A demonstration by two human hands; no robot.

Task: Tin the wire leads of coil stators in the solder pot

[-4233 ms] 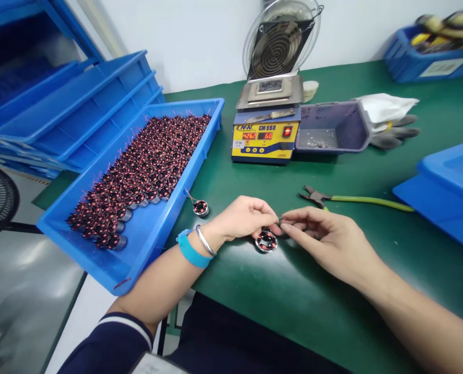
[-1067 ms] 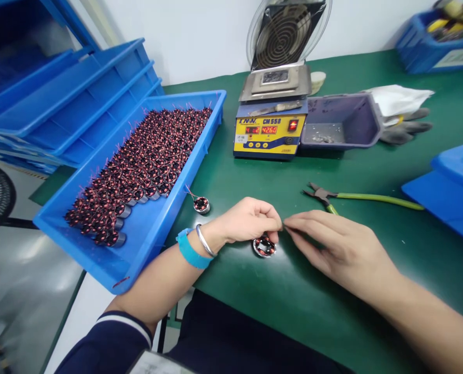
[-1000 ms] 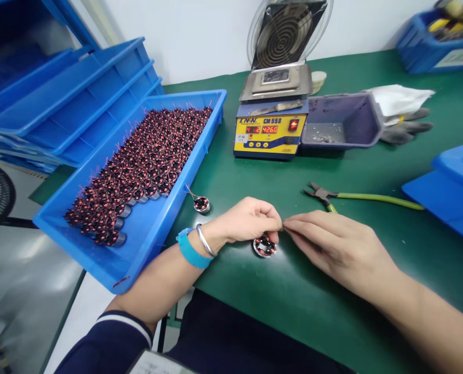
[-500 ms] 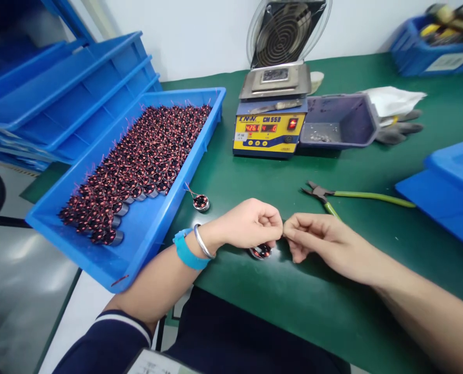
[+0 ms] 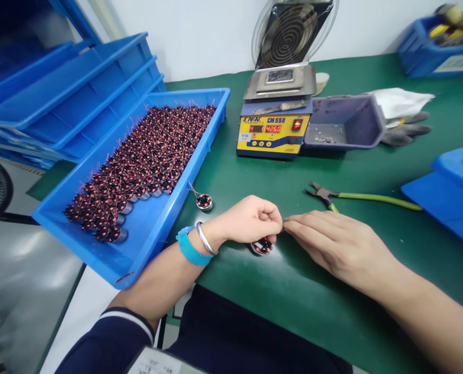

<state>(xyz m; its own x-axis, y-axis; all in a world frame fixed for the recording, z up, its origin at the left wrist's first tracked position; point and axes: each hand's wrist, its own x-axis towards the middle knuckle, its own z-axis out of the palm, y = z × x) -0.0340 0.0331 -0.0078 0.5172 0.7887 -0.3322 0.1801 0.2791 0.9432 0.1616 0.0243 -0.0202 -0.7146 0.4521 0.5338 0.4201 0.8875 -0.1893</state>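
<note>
My left hand (image 5: 255, 219) is closed in a pinch just above a small round wound coil part (image 5: 261, 246), which it partly covers. Fingertip to fingertip with it, my right hand (image 5: 328, 239) has its fingers straight and pressed together. Whatever lies between the fingertips is too fine to make out. Another coil part (image 5: 204, 202) with thin red wires stands on the green table beside the tray. Green-handled cutting pliers (image 5: 325, 195) lie beyond my right hand.
At left, a blue tray (image 5: 144, 262) holds many coil parts, by stacked blue crates (image 5: 99, 83). Behind my hands stands a yellow solder pot (image 5: 270, 136) with a fan (image 5: 289, 34) behind it. A purple bin (image 5: 364, 122), gloves (image 5: 405, 134) and a blue box (image 5: 457, 171) are right.
My right hand has gone from curled fingers to straight ones, turning its back upward. My left hand keeps its pinch. The whole view has shifted slightly.
</note>
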